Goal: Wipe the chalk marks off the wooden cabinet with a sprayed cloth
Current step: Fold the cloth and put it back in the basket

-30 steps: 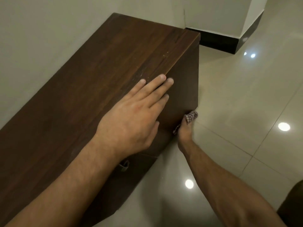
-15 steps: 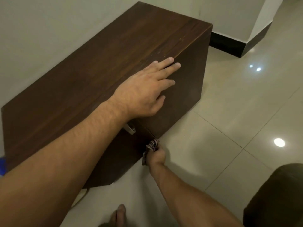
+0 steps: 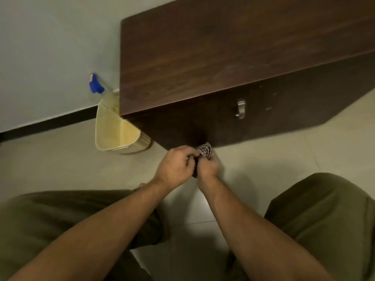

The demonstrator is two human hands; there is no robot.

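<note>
A low dark wooden cabinet (image 3: 223, 57) stands against the wall, with a metal handle (image 3: 240, 109) on its front face. A small checked cloth (image 3: 205, 151) is bunched at the cabinet's bottom front edge, just above the floor. My right hand (image 3: 208, 166) grips the cloth from below. My left hand (image 3: 175, 165) is pressed against it from the left, fingers curled onto the same cloth. A few faint pale specks show on the front face right of the handle. A spray bottle with a blue trigger head (image 3: 95, 84) stands by the wall, left of the cabinet.
A cream perforated plastic basket (image 3: 113, 128) sits on the floor at the cabinet's left corner, partly under it. My knees in olive trousers (image 3: 324, 216) flank my arms. Pale floor tiles spread around, with a black skirting along the wall.
My left hand has left the cabinet top and come down to join the right on the cloth. The view has swung left and down, bringing the basket and spray bottle into sight.
</note>
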